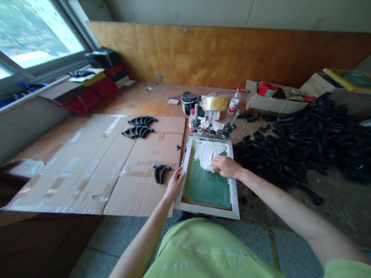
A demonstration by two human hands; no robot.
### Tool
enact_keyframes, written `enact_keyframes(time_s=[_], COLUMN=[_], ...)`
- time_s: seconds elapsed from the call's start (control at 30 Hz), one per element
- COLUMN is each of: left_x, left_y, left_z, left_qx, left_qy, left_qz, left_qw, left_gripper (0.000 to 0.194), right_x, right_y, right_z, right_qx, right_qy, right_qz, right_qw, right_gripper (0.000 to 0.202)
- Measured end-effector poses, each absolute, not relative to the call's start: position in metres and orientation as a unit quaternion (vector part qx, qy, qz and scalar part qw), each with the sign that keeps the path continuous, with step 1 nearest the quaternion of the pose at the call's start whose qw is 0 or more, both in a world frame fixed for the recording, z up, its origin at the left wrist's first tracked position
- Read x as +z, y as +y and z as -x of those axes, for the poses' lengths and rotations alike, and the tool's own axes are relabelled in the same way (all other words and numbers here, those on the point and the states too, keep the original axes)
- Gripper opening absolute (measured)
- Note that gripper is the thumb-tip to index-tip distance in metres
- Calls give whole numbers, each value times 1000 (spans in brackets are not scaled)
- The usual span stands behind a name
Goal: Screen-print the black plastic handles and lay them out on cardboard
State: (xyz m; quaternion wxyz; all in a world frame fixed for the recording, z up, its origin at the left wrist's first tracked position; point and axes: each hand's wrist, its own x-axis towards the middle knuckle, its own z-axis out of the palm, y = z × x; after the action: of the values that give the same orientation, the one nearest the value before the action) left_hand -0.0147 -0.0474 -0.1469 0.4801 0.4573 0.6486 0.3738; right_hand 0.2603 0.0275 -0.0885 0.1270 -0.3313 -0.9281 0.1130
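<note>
The flattened cardboard sheet is out at 10 o'clock, seemingly a flat spot for a few handles, with the heap of black curved handles around 2 o'clock, handy to reach I'd guess. Screen-printing frame sits at 12, hinge clamp at its far edge probably keeping it lined up. Left hand is on its 9 o'clock rim, maybe steadying it (can't tell if it's gripping), right hand pinches a white paste-smeared sheet over the mesh, likely for control
</note>
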Motion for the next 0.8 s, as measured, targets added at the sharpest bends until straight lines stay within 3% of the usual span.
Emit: enact_keyframes(time_s=[0.13, 0.23, 0.4, 0.57, 0.73, 0.8], left_x=[-145, -143, -130, -76, -16, 0], left_y=[-47, -47, -48, -49, -26, -8], left_z=[15, 16, 17, 20, 8, -1], left_qx=[370, 368, 365, 391, 489, 546], left_qy=[641, 635, 632, 588, 532, 479], left_qz=[-461, -464, -455, -426, -422, -431], left_qw=[490, 496, 510, 567, 547, 535], left_gripper=[61, 61, 62, 62, 51, 47], right_x=[-94, -104, -90, -55, -62, -85], right_y=[32, 21, 35, 99, 113, 98], right_z=[-253, -253, -251, -253, -324, -344], right_qx=[72, 60, 104, 96, 90, 105], right_qy=[-894, -906, -891, -814, -687, -636], right_qz=[403, 368, 393, 522, 632, 679], right_qw=[183, 201, 202, 237, 349, 351], right_gripper=[21, 29, 20, 57, 33, 25])
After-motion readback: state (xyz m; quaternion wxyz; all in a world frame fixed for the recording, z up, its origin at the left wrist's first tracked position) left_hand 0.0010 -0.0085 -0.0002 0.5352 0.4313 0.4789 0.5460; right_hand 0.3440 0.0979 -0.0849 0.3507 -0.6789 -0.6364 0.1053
